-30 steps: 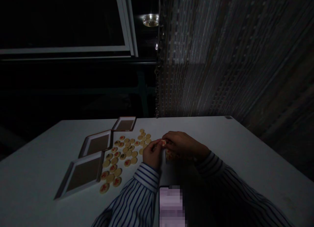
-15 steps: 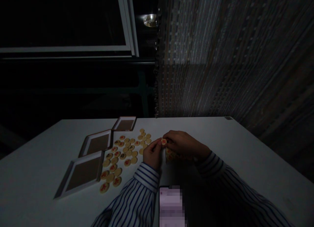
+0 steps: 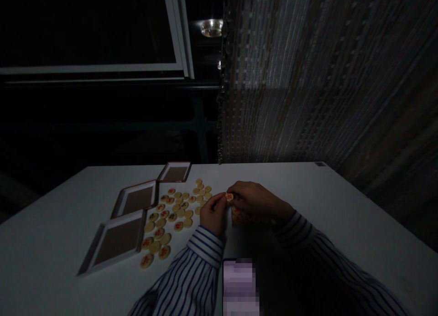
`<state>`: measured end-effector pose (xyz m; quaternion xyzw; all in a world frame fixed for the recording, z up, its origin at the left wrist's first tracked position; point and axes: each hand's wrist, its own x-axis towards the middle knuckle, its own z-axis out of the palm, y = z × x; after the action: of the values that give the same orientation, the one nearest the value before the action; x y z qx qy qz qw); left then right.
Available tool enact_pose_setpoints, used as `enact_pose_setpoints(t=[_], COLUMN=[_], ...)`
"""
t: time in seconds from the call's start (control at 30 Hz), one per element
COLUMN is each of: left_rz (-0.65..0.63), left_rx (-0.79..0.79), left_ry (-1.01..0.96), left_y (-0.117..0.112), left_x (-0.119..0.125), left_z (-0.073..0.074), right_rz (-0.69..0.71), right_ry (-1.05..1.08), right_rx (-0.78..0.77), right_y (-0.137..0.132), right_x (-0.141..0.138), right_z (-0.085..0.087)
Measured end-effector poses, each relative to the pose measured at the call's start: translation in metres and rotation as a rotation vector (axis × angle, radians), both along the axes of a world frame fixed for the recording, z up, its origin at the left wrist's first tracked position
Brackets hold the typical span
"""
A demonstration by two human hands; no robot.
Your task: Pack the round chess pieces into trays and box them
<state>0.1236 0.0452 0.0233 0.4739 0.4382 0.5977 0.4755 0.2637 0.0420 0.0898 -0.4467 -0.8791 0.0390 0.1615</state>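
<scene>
Disc point(image 3: 229, 197) with a red marking, head view, dim light: held up in front of the pile, at the meeting point of both hands. Left hand point(image 3: 212, 213) pinches its near-left edge with thumb and fingertips; right hand point(image 3: 256, 199) curls over from the other side, fingertips closed on the right edge. Two-sided grip probably steadies so small a piece; marked face turned to the wearer, perhaps for reading. Below the right palm, a cluster of red-marked discs point(image 3: 237, 217), mostly covered (stacked or boxed, I cannot tell).

Loose discs point(image 3: 176, 208) lie flat on the white bench point(image 3: 342, 243), left of the hands, some marked red or black, others plain side up; spread out, each likely easy to pick. Beyond them, three shallow trays point(image 3: 119, 243), hollow sides up. Phone point(image 3: 239, 284) lies between the forearms.
</scene>
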Motion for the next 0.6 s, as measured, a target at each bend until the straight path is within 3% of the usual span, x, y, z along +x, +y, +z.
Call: enact_pose_setpoints(t=[0.27,0.47,0.6], left_rz=[-0.025,-0.083,-0.142], left_rx=[0.010,0.042,0.183], left_ry=[0.019,0.210,0.447], left_y=[-0.0016,-0.0051,-0.0096], left_x=[0.0007,0.0002,-0.0001], left_z=[0.0026,-0.0032,-0.0073], right_rz=[-0.028,-0.128,-0.186], right_ry=[-0.048,-0.095,-0.095], right_rx=[0.003,0.039,0.028], right_y=[-0.0004,0.0018,0.0032], right_x=[0.0009,0.0054,0.0092], right_z=[0.0023,0.0036,0.0036])
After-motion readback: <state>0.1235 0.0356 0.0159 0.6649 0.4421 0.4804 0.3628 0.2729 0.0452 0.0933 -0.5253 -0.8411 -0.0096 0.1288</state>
